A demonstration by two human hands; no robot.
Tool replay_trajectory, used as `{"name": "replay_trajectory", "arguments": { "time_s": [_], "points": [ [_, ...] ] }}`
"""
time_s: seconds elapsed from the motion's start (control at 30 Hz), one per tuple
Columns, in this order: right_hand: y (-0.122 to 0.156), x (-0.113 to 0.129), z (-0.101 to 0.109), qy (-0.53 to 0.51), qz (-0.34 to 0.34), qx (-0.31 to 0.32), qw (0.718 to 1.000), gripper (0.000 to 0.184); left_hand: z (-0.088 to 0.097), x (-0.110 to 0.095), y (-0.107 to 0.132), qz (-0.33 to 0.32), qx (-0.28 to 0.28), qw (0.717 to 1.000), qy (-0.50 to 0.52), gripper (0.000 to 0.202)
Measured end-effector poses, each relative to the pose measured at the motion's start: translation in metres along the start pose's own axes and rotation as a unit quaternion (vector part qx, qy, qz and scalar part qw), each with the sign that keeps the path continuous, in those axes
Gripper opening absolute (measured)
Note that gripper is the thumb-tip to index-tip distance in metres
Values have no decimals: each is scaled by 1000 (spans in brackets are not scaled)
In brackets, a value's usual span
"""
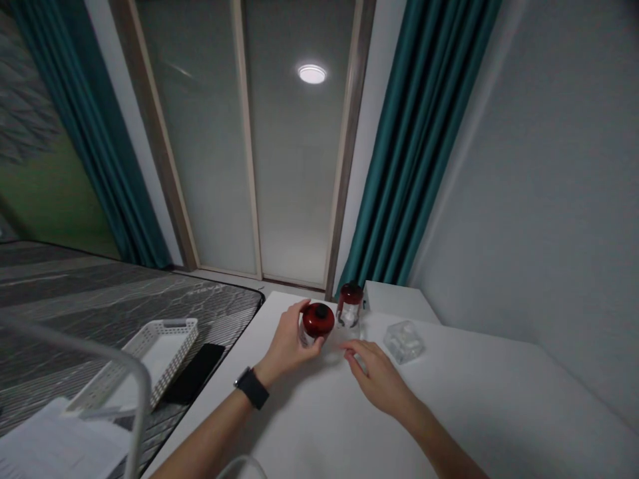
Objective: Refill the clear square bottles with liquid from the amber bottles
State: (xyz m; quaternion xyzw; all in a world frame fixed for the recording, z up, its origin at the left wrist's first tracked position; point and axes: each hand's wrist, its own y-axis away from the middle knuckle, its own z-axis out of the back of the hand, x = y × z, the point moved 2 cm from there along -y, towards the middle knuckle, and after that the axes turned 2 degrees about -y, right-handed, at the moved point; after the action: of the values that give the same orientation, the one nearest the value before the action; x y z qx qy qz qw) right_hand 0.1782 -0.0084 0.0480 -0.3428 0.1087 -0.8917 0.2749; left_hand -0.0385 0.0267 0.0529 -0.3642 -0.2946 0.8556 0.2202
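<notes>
White rectangular desk (489, 406): left hand (285, 340) wrapped around a red-lidded cylindrical glass jar (317, 324), towards the far edge. Second red-lidded cylindrical glass jar (350, 309) just behind it, to the right, upright on the desk. Right hand (378, 376) in front of and right of both jars, off the jars. Clear square plastic box (403, 342) on the desk, right of the jars. Left of the desk, grey patterned mattress (120, 313); on it, white rectangular plastic basket (134, 366), black smartphone (194, 373) between basket and desk. White paper sheets (52, 446) at lower left, in front of the basket.
</notes>
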Motion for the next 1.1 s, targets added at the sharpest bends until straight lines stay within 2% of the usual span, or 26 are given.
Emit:
{"name": "replay_trajectory", "arguments": {
  "time_s": [0.1,0.17,0.23,0.37,0.63,0.83,0.97,1.1],
  "points": [
    [20,-17,9,-30,-55,-97,993,28,-7,-23,9,-64,14,998,8,70],
    [33,-22,9,-59,-67,-145,985,32,-11,-36,15,-98,37,994,19,71],
    [43,-20,5,-83,-47,-163,982,32,-15,-45,20,-129,69,989,28,74],
    [49,-6,-4,-104,34,-151,982,36,-19,-54,31,-164,109,980,37,76],
    [49,1,-3,-74,65,-191,977,27,-23,-53,39,-164,138,974,78,88],
    [48,1,0,-84,47,-223,970,18,-30,-34,40,-116,151,979,75,105],
    [47,-3,3,-82,16,-233,969,13,-35,-27,39,-99,158,980,65,88],
    [48,-11,4,-89,-44,-214,972,12,-35,-30,37,-94,167,979,66,79]
  ]
}}
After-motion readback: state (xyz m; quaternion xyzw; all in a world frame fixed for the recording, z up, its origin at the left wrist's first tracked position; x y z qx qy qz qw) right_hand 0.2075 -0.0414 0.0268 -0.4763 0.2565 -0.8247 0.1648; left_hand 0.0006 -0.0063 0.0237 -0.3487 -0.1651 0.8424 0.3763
